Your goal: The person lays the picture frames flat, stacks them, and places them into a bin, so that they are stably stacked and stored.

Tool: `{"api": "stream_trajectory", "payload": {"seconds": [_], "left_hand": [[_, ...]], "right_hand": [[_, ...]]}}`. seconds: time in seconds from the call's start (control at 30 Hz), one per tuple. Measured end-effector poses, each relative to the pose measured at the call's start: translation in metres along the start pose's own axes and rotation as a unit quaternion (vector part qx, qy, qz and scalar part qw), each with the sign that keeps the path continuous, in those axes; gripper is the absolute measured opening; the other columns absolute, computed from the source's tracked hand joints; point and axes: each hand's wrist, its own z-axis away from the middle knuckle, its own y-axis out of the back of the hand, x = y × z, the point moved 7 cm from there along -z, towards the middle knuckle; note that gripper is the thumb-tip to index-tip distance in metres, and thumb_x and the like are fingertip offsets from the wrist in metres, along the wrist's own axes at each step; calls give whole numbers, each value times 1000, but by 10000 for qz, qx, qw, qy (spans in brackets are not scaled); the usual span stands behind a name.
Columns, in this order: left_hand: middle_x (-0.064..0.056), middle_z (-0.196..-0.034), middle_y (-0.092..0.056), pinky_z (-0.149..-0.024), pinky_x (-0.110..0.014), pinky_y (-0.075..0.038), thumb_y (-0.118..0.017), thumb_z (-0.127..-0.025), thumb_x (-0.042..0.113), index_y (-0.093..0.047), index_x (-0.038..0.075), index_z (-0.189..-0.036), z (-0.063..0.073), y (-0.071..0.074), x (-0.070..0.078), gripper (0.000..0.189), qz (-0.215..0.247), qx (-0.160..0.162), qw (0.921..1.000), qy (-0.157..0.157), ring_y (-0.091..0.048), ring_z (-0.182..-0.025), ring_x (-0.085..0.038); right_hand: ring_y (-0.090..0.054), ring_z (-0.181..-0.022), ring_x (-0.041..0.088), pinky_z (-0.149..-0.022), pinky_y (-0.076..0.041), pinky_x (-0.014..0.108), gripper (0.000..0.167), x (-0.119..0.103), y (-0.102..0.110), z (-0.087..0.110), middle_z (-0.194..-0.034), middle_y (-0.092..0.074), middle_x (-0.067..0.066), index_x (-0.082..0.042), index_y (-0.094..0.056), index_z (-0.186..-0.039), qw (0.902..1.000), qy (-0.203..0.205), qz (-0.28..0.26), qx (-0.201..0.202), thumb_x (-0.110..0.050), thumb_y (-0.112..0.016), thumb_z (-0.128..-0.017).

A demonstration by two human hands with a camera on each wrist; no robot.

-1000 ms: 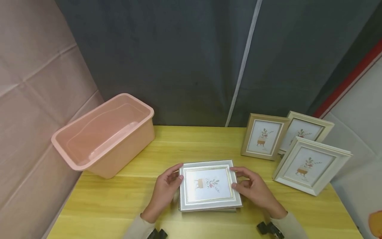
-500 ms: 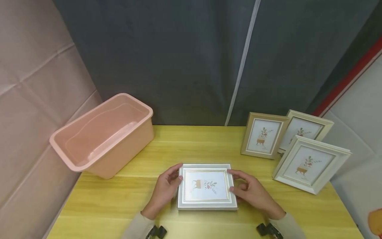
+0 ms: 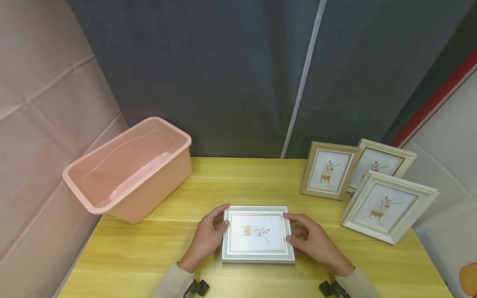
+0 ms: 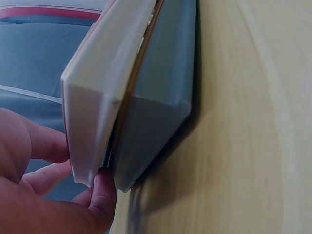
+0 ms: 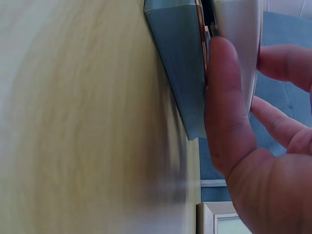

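Observation:
A silver-white picture frame [image 3: 256, 232] lies face up in front of me, its plant-pot print turned sideways. My left hand [image 3: 206, 234] holds it by the left edge and my right hand [image 3: 314, 241] by the right edge, thumbs near the front. Beneath it, the left wrist view reveals a second, blue-grey frame [image 4: 158, 122] on the tabletop, back to back with the white frame [image 4: 92, 117]. A narrow gap runs between the two, with a left fingertip [image 4: 104, 192] at it. In the right wrist view a right-hand finger [image 5: 224, 92] lies along the white frame's side.
On the wooden table [image 3: 156, 252] stands a pink plastic tub [image 3: 160, 182] at the back left. At the right, a tan frame [image 3: 329, 171], a cream frame [image 3: 387, 159] and a white frame [image 3: 387, 209] stand close together. A dark curtain [image 3: 208, 82] hangs behind.
Both hands have brought the upper picture frame down and slightly left, squaring it over the lower one, whose edge stuck out at the front a second ago. The last half second shows little movement.

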Motion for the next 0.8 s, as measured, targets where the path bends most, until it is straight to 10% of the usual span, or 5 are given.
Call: {"api": "stream_trajectory", "payload": {"seconds": [0.8], "left_hand": [[-16, -140, -69, -94, -40, -63, -73, -101, 23, -60, 24, -151, 1, 1, -9, 52, -9, 29, 10000, 94, -67, -126, -33]], "right_hand": [[-67, -89, 16, -62, -62, 32, 62, 6, 3, -2, -135, -58, 24, -6, -58, -148, 9976, -493, 339, 356, -3, -79, -90]]}}
